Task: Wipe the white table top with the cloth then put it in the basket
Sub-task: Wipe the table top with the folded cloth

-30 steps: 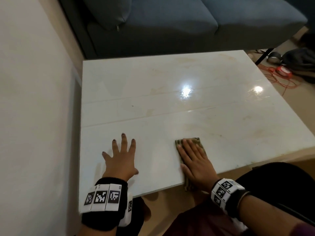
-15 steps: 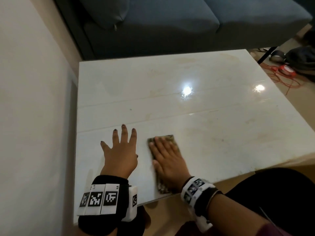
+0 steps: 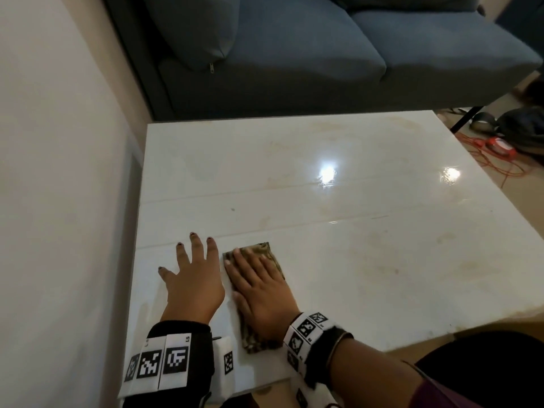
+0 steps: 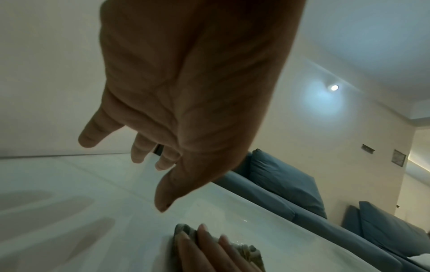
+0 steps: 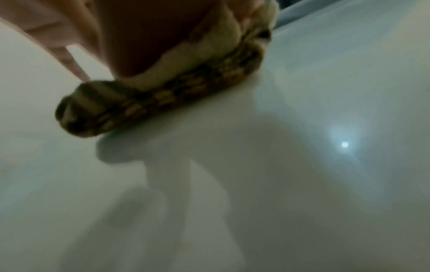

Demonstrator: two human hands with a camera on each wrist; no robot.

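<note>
Head view: right hand (image 3: 259, 295) lies flat, fingers straight and together, pressing a folded brown patterned cloth (image 3: 266, 254) onto the glossy white table top (image 3: 368, 254) near its front left corner; left hand (image 3: 194, 278) just beside it, palm down, fingers spread and straight on the bare surface, holding nothing. Most of the cloth is covered by the right hand, only its far end and near end showing. Right wrist view is blurred, showing just the cloth's rolled edge (image 5: 163, 99) under the palm; no basket is in view.
</note>
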